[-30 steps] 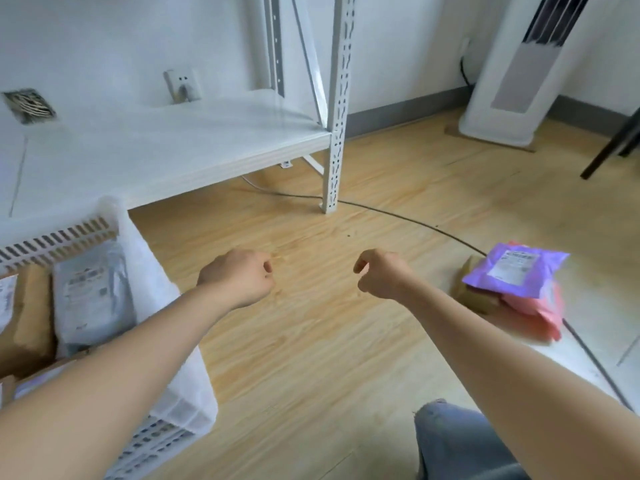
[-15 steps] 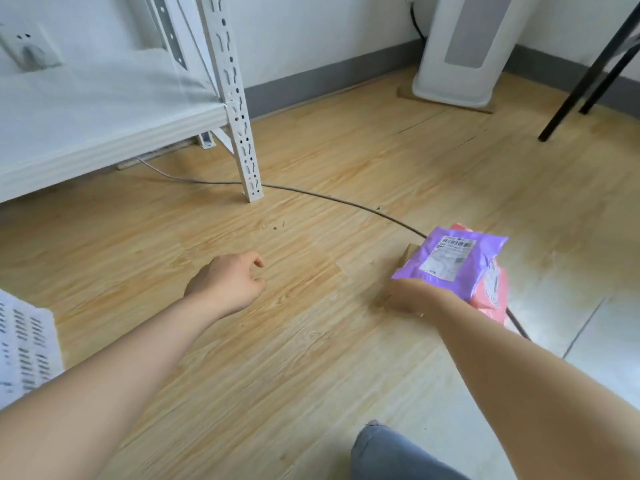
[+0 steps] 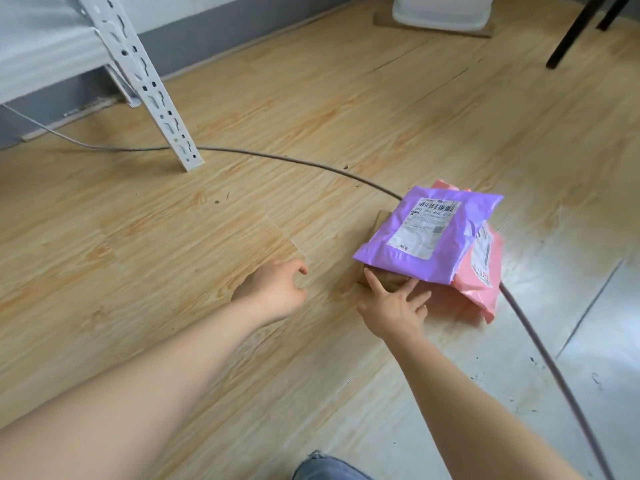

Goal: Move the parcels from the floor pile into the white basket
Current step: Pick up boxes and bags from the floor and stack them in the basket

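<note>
A small pile of parcels lies on the wooden floor at the right. On top is a purple mailer bag (image 3: pixel 429 233) with a white label. Under it show a pink mailer bag (image 3: pixel 481 289) and the corner of a brown cardboard box (image 3: pixel 384 277). My right hand (image 3: pixel 394 306) is spread open at the pile's near edge, fingertips touching the brown box below the purple bag. To the left of the pile my left hand (image 3: pixel 277 289) hovers over the floor, fingers loosely curled, holding nothing. The white basket is out of view.
A white metal shelf leg (image 3: pixel 156 95) stands at the upper left. A grey cable (image 3: pixel 277 157) crosses the floor and runs under the pile toward the lower right. A white appliance base (image 3: pixel 443 12) and black furniture legs (image 3: pixel 575 32) are at the top. My knee in jeans (image 3: pixel 329 469) is at the bottom.
The view swung right, away from the basket, which left the frame. My right hand reached to the pile and opened against the brown box. My left hand drifted toward the pile.
</note>
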Motion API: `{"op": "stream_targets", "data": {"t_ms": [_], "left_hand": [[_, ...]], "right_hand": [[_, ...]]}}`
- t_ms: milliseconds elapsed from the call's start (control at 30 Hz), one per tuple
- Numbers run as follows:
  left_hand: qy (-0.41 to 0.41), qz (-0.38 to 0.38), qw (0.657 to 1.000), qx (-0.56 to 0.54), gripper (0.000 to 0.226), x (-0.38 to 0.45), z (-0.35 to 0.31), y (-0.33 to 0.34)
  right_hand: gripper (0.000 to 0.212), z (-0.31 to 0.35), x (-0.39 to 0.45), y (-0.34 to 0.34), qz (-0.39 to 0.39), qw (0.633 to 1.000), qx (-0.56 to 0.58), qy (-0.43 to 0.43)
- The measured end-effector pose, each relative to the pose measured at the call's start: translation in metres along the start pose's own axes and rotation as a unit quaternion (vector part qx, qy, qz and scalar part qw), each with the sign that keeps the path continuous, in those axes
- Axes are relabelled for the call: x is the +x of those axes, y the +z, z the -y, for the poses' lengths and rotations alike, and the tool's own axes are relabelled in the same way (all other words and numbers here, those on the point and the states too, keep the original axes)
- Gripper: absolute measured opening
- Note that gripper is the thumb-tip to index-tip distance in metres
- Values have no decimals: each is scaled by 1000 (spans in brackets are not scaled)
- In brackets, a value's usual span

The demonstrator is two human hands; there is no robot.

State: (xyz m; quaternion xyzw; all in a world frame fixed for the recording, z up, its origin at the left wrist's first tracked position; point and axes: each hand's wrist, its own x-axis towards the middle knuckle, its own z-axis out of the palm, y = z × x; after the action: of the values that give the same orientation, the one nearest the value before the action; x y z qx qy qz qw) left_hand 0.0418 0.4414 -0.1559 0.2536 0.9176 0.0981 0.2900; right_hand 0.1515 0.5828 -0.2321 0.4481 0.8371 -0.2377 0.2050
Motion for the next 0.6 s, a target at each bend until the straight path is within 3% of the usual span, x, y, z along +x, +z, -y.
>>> {"op": "stream_targets", "data": {"t_ms": [333,600], "left_hand": [[-20,49,999,-9,38,4,15,17],[-81,46,995,-19,38,-9,65,1]], "right_hand": [[38,22,13,17,15,1000,-3,-20],[37,21,12,22,-51,998,-42,-12]]}}
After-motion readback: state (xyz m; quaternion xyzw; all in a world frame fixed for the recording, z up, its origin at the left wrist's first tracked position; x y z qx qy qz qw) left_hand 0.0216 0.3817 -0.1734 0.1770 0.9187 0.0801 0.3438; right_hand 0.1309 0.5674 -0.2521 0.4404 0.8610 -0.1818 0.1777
